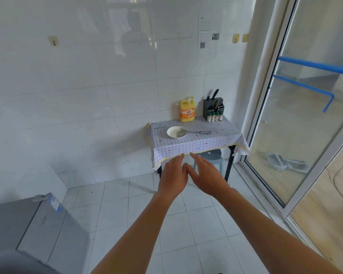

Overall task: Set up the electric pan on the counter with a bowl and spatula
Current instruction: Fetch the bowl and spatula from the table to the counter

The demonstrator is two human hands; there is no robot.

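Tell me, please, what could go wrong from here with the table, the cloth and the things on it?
1. The tablecloth hangs loose over the front edge near the left hand and right hand; a snag could likely drag the bowl.
2. The spatula rests with its blade in the bowl and handle sticking out; a knock may tip it.
3. The electric pan is not visible.
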